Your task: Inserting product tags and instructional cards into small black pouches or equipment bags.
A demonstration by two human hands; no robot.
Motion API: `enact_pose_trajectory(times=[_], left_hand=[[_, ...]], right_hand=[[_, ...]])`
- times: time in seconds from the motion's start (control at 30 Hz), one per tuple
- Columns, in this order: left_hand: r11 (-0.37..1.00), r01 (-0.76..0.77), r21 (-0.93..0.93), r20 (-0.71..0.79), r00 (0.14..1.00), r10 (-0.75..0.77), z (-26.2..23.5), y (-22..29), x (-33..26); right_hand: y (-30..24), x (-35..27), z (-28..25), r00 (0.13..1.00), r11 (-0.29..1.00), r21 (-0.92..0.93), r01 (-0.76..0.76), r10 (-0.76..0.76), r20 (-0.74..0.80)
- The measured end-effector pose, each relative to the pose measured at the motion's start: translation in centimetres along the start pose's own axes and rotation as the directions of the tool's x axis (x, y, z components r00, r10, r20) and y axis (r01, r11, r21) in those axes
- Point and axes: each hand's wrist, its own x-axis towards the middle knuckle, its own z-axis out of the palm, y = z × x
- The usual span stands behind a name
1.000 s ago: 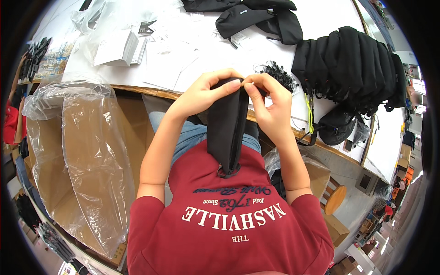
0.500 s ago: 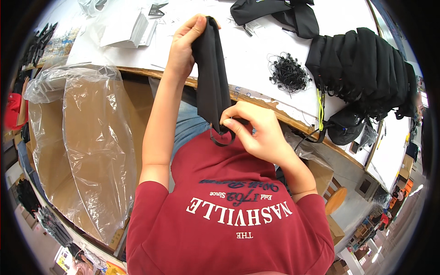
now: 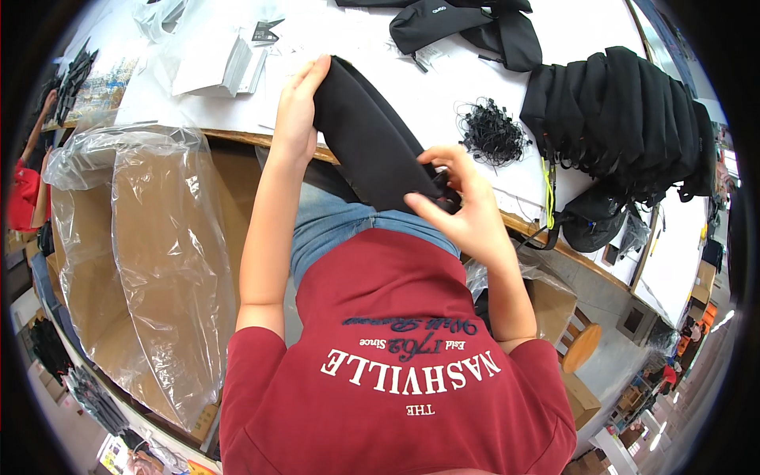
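A long, smooth black fabric pouch [image 3: 366,134] slants between the left hand [image 3: 298,115] — pinching its upper end — and the right hand [image 3: 475,207], spread at its lower end.

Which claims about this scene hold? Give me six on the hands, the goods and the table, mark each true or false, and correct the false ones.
1. The left hand holds the black pouch by its upper end. True.
2. The right hand lies flat on the table. False: it is at the pouch's lower end, thumb and fingers apart; whether it grips is hard to tell.
3. A heap of black cords lies beside the row of black bags. True.
4. The stack of white cards is right of the cords. False: it is to their left.
5. Clear plastic hangs over a cardboard box at the person's left. True.
6. The person's shirt is blue. False: it is dark red.
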Motion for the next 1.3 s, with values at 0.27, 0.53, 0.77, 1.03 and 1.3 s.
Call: enact_pose_trajectory(times=[0.27, 0.53, 0.77, 1.03, 1.3], left_hand=[[0.863, -0.294, 0.411, 0.556, 0.831, 0.019, -1.4, 2.3, -5.6], [0.512, -0.523, 0.681, 0.391, 0.851, 0.35, 0.1, 0.5, -6.4], [0.964, -0.044, 0.261, 0.158, 0.987, 0.003, 1.6, -0.9, -7.2], [0.879, -0.442, 0.178, 0.235, 0.887, 0.398, 1.3, -1.9, -7.7], [0.959, -0.181, 0.218, 0.365, 0.927, 0.092, 2.4, -1.6, -7.3]], right_hand=[[6.1, -0.1, -4.1, 0.927, 0.295, 0.905, -0.305, 0.309, 0.212], [5.6, -0.6, -3.0, 0.927, 0.795, 0.477, -0.375, 0.337, 0.167], [3.6, -0.3, -1.8, 0.969, 0.949, 0.241, 0.204, -0.16, -0.189], [2.3, -0.8, -3.2, 0.869, 0.93, 0.114, 0.349, -0.276, -0.41], [1.9, -3.9, -9.8, 0.828, 0.951, 0.064, 0.303, -0.229, -0.512]])
